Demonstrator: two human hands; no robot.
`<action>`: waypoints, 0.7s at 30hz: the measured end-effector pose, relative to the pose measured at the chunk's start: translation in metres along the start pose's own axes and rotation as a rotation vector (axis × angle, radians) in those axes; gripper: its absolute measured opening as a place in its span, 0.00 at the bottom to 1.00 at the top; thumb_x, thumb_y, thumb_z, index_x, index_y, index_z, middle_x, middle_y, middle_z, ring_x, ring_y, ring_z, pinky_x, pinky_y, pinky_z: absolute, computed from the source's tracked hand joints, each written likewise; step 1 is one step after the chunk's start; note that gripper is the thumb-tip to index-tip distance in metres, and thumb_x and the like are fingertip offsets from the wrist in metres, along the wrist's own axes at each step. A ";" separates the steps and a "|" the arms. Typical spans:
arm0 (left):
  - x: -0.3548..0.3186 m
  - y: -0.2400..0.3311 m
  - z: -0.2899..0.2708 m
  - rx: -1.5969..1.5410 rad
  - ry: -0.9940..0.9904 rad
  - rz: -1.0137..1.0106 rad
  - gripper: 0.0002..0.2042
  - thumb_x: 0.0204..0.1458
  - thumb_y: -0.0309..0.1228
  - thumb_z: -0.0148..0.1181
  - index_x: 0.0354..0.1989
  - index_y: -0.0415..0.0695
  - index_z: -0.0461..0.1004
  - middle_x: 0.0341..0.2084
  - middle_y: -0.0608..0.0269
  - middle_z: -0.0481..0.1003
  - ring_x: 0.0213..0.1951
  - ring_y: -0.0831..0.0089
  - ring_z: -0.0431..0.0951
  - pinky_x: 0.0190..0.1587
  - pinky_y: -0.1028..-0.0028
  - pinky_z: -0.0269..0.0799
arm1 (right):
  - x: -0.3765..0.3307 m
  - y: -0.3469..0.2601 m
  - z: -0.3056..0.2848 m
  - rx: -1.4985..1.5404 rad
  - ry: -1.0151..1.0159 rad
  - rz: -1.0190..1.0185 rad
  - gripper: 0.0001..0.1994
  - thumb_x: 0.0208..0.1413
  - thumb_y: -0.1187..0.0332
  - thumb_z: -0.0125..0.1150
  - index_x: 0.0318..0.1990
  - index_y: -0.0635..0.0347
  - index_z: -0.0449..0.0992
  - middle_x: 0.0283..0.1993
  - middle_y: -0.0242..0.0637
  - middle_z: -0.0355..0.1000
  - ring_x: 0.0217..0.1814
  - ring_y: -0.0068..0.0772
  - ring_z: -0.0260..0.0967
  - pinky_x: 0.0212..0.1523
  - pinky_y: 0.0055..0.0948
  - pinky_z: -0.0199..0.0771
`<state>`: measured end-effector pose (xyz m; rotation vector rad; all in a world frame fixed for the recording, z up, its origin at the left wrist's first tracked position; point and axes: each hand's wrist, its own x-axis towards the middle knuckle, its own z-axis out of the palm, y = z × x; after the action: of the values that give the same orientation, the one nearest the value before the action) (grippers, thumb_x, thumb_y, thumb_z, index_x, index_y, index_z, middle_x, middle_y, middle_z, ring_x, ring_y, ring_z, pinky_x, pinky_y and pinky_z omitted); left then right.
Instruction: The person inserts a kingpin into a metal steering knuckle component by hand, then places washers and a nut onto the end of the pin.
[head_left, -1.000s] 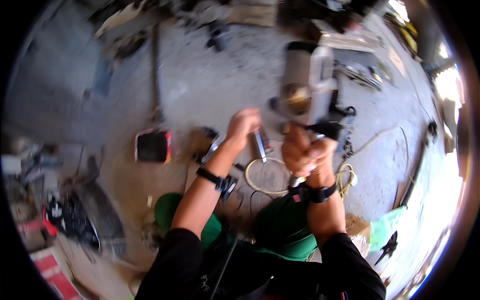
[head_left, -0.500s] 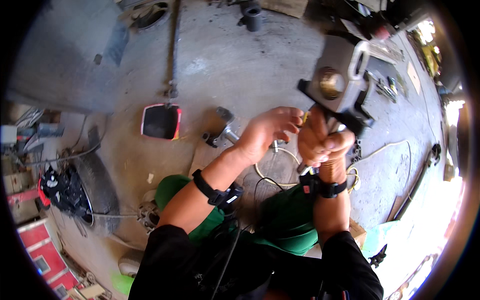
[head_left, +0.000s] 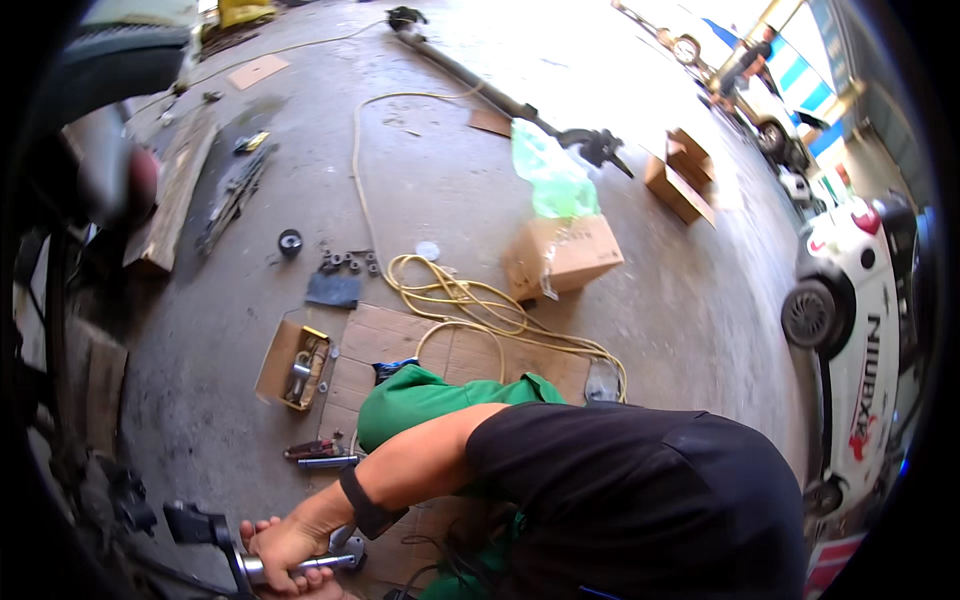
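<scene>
At the lower left, my right hand (head_left: pixel 290 543) is closed round the bright metal shaft (head_left: pixel 325 564) of a dark-ended mechanical part (head_left: pixel 195 523). Just below it, at the picture's edge, curled fingers of my left hand (head_left: pixel 318 584) show against the underside of the shaft; most of that hand is cut off. A metal piece with a rounded, holed end (head_left: pixel 349 551) sticks out beside my right wrist. Near my forearm, a red-handled tool (head_left: pixel 312 449) and a chrome rod (head_left: pixel 328 462) lie on the floor.
A small open carton (head_left: pixel 305 370) holds metal parts. Beyond are dark bushings (head_left: pixel 350 263), a coiled yellow hose (head_left: pixel 450 290) and a cardboard box (head_left: pixel 565 255) with green plastic. A long axle-like shaft (head_left: pixel 465 75) lies farther off. A white vehicle (head_left: pixel 855 370) stands at right; a person (head_left: pixel 750 65) is far away.
My view has swung to the right. The metal part in my right hand now sits at the lower left. My left hand, apart and partly spread before, is now beside the right one on the shaft.
</scene>
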<state>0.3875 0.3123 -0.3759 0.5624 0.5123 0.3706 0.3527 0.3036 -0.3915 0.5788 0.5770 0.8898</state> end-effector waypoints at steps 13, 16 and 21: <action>0.018 -0.009 -0.012 0.110 0.024 -0.096 0.33 0.57 0.48 0.38 0.63 0.31 0.60 0.59 0.36 0.64 0.61 0.47 0.65 0.57 0.58 0.71 | 0.029 0.045 -0.077 0.469 -0.299 -0.268 0.40 0.29 0.64 0.71 0.59 0.57 0.67 0.58 0.40 0.71 0.67 0.36 0.62 0.74 0.41 0.53; 0.020 -0.011 -0.012 0.118 0.030 -0.098 0.33 0.57 0.48 0.38 0.62 0.31 0.60 0.58 0.37 0.64 0.61 0.47 0.65 0.57 0.58 0.71 | 0.022 0.052 -0.060 0.208 -0.474 -0.443 0.46 0.19 0.72 0.76 0.58 0.56 0.68 0.56 0.33 0.72 0.66 0.32 0.63 0.77 0.39 0.49; 0.021 -0.015 -0.013 0.136 0.042 -0.110 0.32 0.57 0.48 0.39 0.61 0.32 0.61 0.57 0.37 0.64 0.60 0.47 0.66 0.56 0.58 0.71 | 0.021 0.044 -0.050 0.164 -0.479 -0.474 0.49 0.16 0.74 0.76 0.59 0.55 0.67 0.55 0.30 0.71 0.66 0.30 0.63 0.77 0.38 0.48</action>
<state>0.4002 0.3153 -0.4020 0.6559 0.6091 0.2442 0.3060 0.3541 -0.4016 0.7357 0.3273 0.2398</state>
